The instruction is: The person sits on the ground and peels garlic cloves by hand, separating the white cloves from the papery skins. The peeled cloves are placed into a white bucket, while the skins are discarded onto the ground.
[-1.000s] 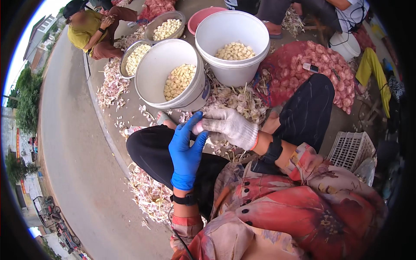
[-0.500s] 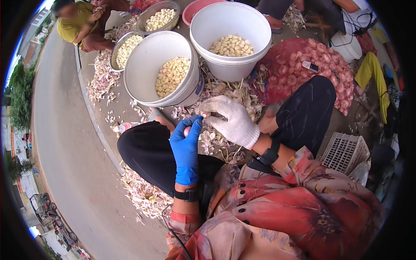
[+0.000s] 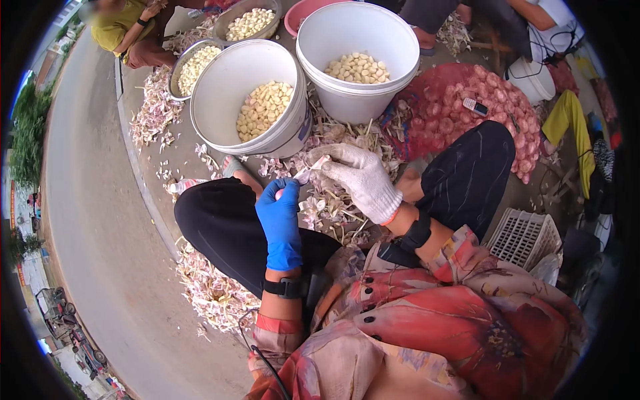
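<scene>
My left hand (image 3: 279,223), in a blue glove, is closed around a pinkish garlic clove (image 3: 279,194) that shows between the fingers. Its thumb and index finger pinch a strip of pale garlic skin (image 3: 303,177). In a white knitted glove, my right hand (image 3: 360,179) pinches a garlic clove (image 3: 321,162) at the other end of that skin. Both hands are over a heap of peelings (image 3: 327,207) between my bent knees. Beyond them, a tilted white bucket (image 3: 207,110) and an upright white bucket (image 3: 320,73) hold peeled cloves.
Red net sacking (image 3: 490,100) full of garlic bulbs lies right, a phone (image 3: 475,106) on top. Two basins of cloves and a pink basin (image 3: 293,19) stand behind the buckets. A white plastic crate (image 3: 523,233) sits by my right side. Other people sit at the far edge.
My hands have drawn slightly apart, and a strip of skin now stretches between them. The clove in my right fingers shows more clearly. The view has shifted slightly.
</scene>
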`<state>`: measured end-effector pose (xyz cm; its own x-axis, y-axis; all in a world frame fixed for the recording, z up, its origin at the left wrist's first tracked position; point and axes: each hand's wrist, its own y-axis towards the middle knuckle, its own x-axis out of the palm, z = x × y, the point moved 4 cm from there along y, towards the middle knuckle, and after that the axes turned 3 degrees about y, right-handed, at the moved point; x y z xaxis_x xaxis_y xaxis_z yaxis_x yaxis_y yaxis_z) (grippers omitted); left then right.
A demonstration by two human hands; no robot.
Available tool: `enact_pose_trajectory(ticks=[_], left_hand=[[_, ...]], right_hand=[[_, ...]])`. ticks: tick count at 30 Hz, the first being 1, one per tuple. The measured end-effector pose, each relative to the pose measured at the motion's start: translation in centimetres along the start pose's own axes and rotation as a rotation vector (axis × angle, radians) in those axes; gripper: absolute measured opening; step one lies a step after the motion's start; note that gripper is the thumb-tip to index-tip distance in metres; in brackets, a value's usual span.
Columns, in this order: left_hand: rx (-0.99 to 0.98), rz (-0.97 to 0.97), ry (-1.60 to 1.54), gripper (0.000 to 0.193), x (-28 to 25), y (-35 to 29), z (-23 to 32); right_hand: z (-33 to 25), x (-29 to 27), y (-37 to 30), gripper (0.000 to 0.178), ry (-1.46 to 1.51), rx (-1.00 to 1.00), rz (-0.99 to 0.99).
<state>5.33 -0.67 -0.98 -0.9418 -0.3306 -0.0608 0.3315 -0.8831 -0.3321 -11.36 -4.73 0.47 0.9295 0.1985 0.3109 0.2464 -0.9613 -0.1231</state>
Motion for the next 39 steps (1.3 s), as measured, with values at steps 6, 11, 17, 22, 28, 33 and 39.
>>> enact_pose_trajectory(ticks=[6, 11, 17, 22, 28, 33, 39], left_hand=[[0.431, -0.022, 0.291, 0.011, 1.3, -1.1, 1.9], [0.576, -0.033, 0.424, 0.012, 1.5, -2.2, 3.4], [0.408, -0.057, 0.362, 0.01, 1.1, -1.7, 2.5], [0.029, -0.039, 0.056, 0.013, -0.5, -0.2, 0.4], [0.566, 0.022, 0.314, 0.013, 1.4, -2.4, 3.6], [0.447, 0.164, 0.447, 0.01, -0.1, -1.3, 2.4], [0.06, -0.125, -0.075, 0.017, 1.0, -1.1, 1.4]], right_hand=[[-2.0, 0.7, -0.7, 0.032, -0.936, -0.639, -0.122], [-2.3, 0.8, -1.0, 0.044, -0.941, -0.635, -0.116], [-3.7, 1.1, -1.4, 0.041, -0.793, -0.593, -0.202], [-4.2, 0.8, -1.1, 0.038, -0.539, -0.396, -0.078], [-4.4, 1.4, -1.3, 0.039, -0.798, -0.507, -0.058], [-2.5, 0.0, -0.8, 0.027, -0.388, -0.251, -0.053], [-2.9, -0.1, -0.7, 0.016, -0.529, -0.384, -0.046]])
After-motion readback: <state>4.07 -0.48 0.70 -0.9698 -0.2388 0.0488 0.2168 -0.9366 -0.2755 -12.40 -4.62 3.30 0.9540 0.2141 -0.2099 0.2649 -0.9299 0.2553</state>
